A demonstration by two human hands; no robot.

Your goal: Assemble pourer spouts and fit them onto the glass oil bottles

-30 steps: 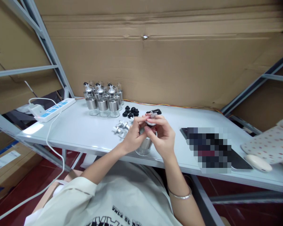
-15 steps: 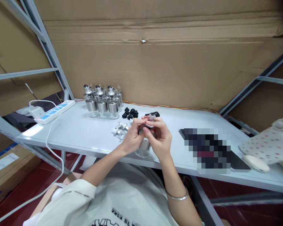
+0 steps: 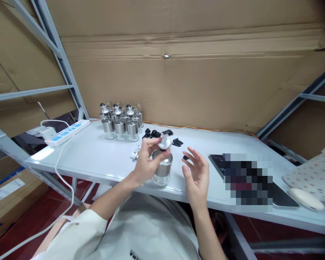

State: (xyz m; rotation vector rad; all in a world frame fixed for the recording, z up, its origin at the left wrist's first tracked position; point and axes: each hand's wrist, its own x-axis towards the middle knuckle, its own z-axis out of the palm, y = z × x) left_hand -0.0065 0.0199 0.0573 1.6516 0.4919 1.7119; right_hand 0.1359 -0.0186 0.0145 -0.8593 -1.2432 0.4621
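Note:
A glass oil bottle (image 3: 162, 169) with a steel sleeve stands upright near the table's front edge. On its neck sits a silver pourer cap (image 3: 165, 143) with a black flip lid, pinched at the side by my left hand (image 3: 147, 159). My right hand (image 3: 198, 177) is apart from the bottle, to its right, fingers spread. A small black piece (image 3: 185, 157) shows by its fingertips; whether they touch it I cannot tell. Behind the bottle lie black stoppers (image 3: 147, 133) and thin black lids (image 3: 177, 142). Silver pourer parts (image 3: 135, 154) are partly hidden by my left hand.
Several similar bottles (image 3: 120, 127) stand in rows at the back left, the front ones with pourers on. A white power strip (image 3: 70, 132) lies at the left edge. To the right are a dark tablet-like device (image 3: 218, 162), a pale oval object (image 3: 306, 198) and a dotted pouch (image 3: 308, 178).
Both hands were together at the bottle's top; my right hand has let go and moved right. My left hand stays at the cap. The thin black lids now show. The view has shifted slightly.

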